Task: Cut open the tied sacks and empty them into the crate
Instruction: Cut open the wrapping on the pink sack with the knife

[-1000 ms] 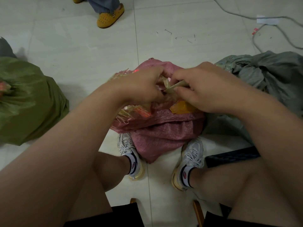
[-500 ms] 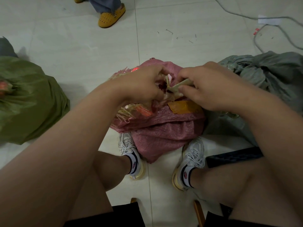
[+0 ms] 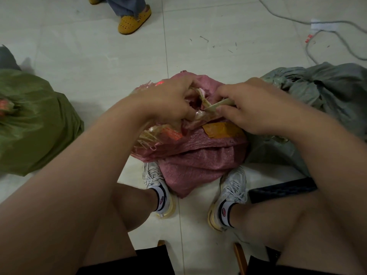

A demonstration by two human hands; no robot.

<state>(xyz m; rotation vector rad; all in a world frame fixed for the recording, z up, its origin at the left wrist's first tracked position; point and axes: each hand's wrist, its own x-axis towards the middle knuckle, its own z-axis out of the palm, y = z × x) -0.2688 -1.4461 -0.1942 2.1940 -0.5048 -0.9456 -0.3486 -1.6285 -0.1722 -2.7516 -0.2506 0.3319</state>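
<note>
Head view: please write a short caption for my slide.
Both hands, left hand and right hand, work the pale tie on the pink sack.

No text can be read anywhere (sock (image 3: 162, 199) emblems too blurred).

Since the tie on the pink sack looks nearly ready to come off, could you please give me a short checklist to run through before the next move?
1. Pink sack steadied between the feet: ok, it sits between both shoes.
2. Left hand holding the sack's gathered neck: ok, its fingers are curled into the bunched top.
3. Right hand gripping the pale tie strip: ok, pinched and pulled taut.
4. Tie undone or cut: cannot tell, the hands cover the knot.
5. Cutting tool at hand: not ok, none is in view.
6. Crate ready for emptying: cannot tell, only a dark latticed edge shows by the right knee.
</note>
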